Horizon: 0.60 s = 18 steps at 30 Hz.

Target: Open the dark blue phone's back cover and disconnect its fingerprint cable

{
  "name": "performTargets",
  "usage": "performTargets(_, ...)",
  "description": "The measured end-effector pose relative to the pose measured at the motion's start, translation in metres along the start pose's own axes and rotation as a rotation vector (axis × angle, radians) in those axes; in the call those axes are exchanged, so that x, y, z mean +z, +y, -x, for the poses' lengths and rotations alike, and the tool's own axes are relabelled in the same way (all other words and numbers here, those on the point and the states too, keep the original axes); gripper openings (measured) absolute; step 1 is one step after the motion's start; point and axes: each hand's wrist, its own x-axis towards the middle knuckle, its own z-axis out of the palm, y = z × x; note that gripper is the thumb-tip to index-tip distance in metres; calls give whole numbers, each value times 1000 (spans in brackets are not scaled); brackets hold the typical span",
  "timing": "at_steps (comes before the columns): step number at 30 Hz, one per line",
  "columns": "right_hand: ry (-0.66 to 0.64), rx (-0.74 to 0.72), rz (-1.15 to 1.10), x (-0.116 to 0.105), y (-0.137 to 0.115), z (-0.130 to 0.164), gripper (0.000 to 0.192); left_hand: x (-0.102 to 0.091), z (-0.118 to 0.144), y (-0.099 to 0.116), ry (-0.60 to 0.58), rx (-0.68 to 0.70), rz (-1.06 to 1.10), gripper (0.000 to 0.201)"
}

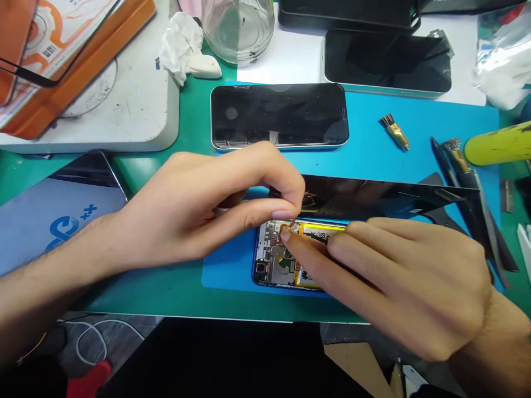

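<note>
Hands, two of them, meet over one opened phone (277, 260) that lies on the blue mat (226, 273) near the table's front edge. The right hand (409, 282) lies flat over the yellow battery (321, 231) and hides most of it; its forefinger is stretched out and presses on a small flex connector (287, 226). The left hand (207, 204) has thumb and forefinger pinched together at the same connector. The lifted screen panel (385, 196) stands tilted behind the fingers, and its joint with the body is not visible. Further back I count two whole phones, one dark phone (279, 115) on the mat and a second phone (386, 62) behind it. One glass jar (238, 25) is cut off at the top.
</note>
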Motion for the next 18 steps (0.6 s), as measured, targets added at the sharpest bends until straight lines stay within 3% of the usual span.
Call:
performTargets(7,-19,18,-13,0,-1,0,43,0,-2,-3,8,-2,76,12)
performTargets(13,-21,27,-22,1,-1,1,42,4,1,-5,160,-42,113,7)
performTargets(18,-35,38,-25,1,1,-1,42,8,-3,-8,163,-65,221,10)
